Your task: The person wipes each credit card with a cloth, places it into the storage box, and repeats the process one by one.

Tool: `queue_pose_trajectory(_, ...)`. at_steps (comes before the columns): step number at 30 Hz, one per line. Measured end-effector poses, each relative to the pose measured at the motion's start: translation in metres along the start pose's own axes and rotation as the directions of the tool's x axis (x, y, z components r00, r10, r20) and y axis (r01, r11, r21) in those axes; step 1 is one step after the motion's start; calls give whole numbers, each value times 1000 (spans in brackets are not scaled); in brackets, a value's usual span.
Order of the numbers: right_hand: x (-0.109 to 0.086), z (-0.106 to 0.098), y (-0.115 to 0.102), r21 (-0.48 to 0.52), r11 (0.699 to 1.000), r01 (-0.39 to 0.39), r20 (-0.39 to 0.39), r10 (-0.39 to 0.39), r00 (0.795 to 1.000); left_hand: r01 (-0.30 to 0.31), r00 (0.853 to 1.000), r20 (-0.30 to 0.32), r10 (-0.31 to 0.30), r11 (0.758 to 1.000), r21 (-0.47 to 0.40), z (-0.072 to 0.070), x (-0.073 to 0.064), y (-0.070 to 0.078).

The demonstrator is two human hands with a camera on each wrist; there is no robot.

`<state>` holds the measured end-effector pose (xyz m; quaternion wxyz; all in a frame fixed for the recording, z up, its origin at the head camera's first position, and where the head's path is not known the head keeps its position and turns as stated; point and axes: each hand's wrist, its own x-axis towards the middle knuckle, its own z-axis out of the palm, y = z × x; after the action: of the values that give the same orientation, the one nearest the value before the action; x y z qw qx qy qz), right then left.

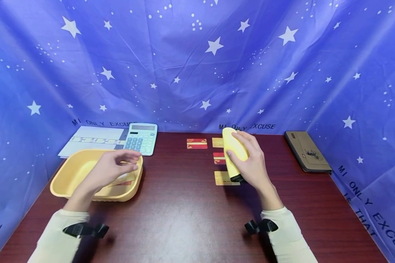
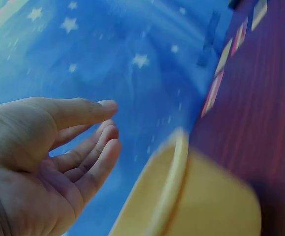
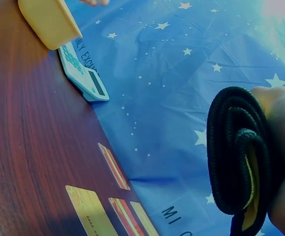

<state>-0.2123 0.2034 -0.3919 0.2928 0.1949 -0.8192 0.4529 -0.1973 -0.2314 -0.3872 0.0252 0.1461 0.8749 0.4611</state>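
My right hand (image 1: 254, 160) grips a rolled yellow cloth (image 1: 233, 148) with a black edge, held above the table. The right wrist view shows the rolled end of the black edge (image 3: 217, 157), with a little yellow inside. Beneath and beside the cloth lie a red bank card (image 1: 219, 158) and gold cards (image 1: 222, 178), partly covered from view. Another red card (image 1: 196, 144) lies to their left. Over the yellow plastic basin (image 1: 64, 171), my left hand (image 1: 110, 168) hovers with loosely bent fingers and holds nothing. Cards (image 1: 122, 182) show inside the basin, partly hidden by the hand.
A light blue calculator (image 1: 148, 142) leans on a white box (image 1: 85, 135) behind the basin. At the right edge of the table (image 1: 184, 226) lies a brown wallet (image 1: 307, 151). A blue star-patterned curtain (image 1: 184, 54) surrounds the back and sides.
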Motion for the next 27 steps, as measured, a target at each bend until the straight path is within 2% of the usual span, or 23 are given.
queue_pose_trajectory(6,0,-5,1,13,999,-40,-11,40,999,-53,993,103,56,998,-27,29,42,22)
queue_pose_trajectory(15,2,-6,0,8,999,-51,-15,51,999,-84,980,177,93,995,-59,61,101,45)
queue_pose_trajectory(22,2,-10,0,2,998,-66,-26,66,997,-102,976,189,112,993,-62,82,137,57)
queue_pose_trajectory(27,2,-12,0,1,998,-67,-24,67,997,-44,983,173,53,997,-60,97,156,50)
